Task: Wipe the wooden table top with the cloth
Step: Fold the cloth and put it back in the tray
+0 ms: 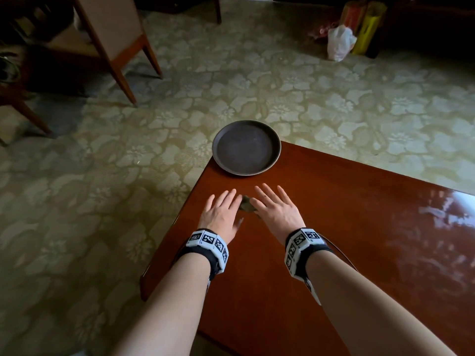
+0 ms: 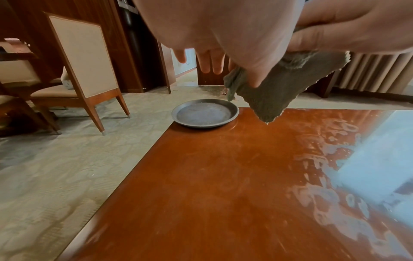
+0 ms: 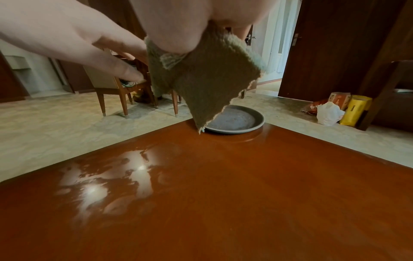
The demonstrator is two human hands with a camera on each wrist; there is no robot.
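Observation:
Both hands hover side by side over the glossy reddish wooden table (image 1: 334,227), near its far left corner. Between them hangs a small olive-green cloth (image 1: 245,206), clear of the wood. The left hand (image 1: 222,211) pinches one part of the cloth (image 2: 279,91) under its thumb, with the fingers stretched forward. The right hand (image 1: 276,210) pinches the cloth (image 3: 208,84) the same way. Only a scrap of cloth shows in the head view. In the wrist views it dangles as a folded square with a frayed lower corner.
A dark round plate (image 1: 245,149) sits on the table's far corner, partly over the edge. Smeared streaks and window glare mark the table's right side (image 2: 324,159). On the patterned carpet stand a wooden chair (image 1: 110,34) at the left and bags (image 1: 340,43) at the back right.

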